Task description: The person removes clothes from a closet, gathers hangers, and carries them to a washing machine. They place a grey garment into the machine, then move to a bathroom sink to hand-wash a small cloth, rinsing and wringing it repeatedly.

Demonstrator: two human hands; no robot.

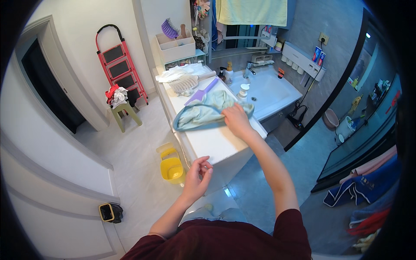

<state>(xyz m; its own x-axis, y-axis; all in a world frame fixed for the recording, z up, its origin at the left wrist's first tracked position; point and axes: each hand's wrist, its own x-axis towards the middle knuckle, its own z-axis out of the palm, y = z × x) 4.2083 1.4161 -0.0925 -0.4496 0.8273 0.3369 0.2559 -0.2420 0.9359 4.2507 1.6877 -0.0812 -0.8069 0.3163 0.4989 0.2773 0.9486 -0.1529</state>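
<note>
A pale green cloth (211, 112) with a blue-green border lies partly folded on the white countertop (211, 148). My right hand (236, 119) is on the cloth's right part, its fingers bent over the fabric; the fingertips are partly hidden. In front of the counter's near edge, my left hand (197, 177) hovers with loosely curled fingers and nothing in it. A purple comb (203, 91) touches the cloth's far side. Beyond it are a pale hairbrush (184, 84) and a crumpled white cloth (182, 72).
To the right are a washbasin (276, 87) and a white bottle (243, 91). A yellow bin (172, 169) stands left of the counter. Farther left, clothes (117, 96) lie on a green stool (125, 113) by a red stepladder (122, 63). A storage box (177, 48) sits behind.
</note>
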